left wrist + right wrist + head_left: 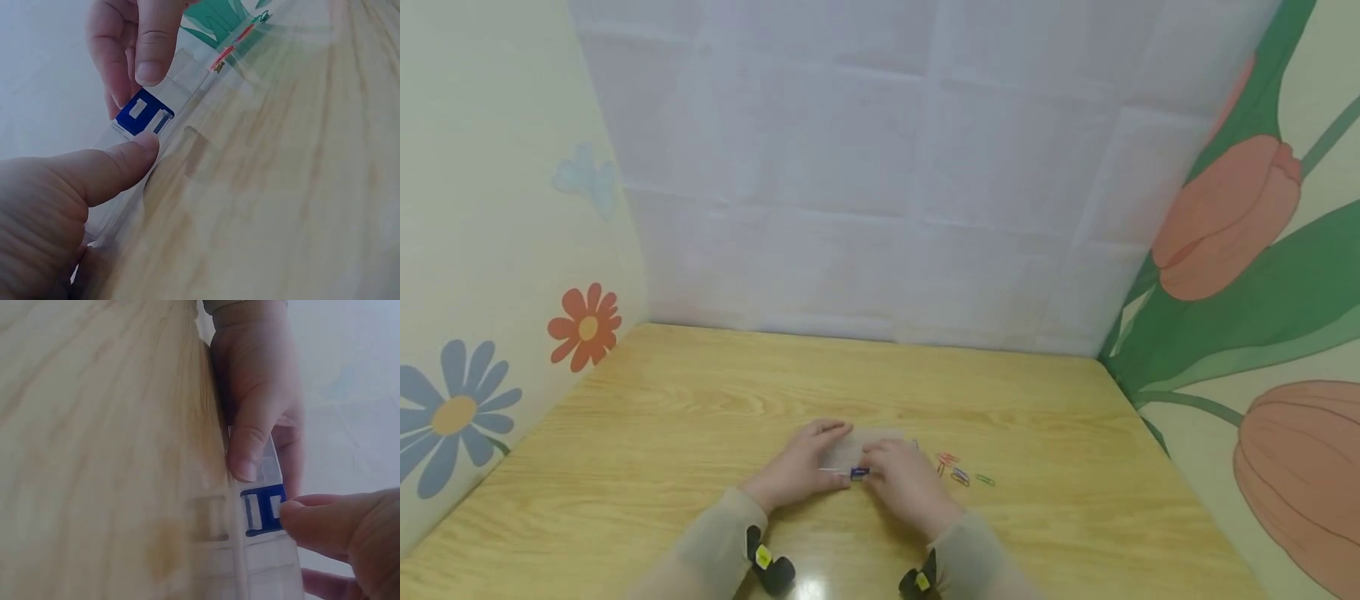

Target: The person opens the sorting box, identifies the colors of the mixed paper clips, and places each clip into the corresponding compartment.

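Head view: left hand [801, 473] and right hand [904, 482] meet near front edge of wooden table [700, 400], pinching clear plastic case [859, 450] at blue clasp [144, 112]. Case apparently shut; loose paper clips [958, 471] lie right of it, not yet inside.

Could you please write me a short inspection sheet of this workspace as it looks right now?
Surface: wooden table, light glare at near edge.
Job's things: clear plastic bag with blue slider on its top strip.
Clutter: coloured paper clips loose to the right of the hands.
Grippers: left hand holds the bag, thumb beside the slider; right hand pinches the slider.
Cables: nothing seen.
Surroundings: pale sheet behind, flower wall left, tulip wall right.
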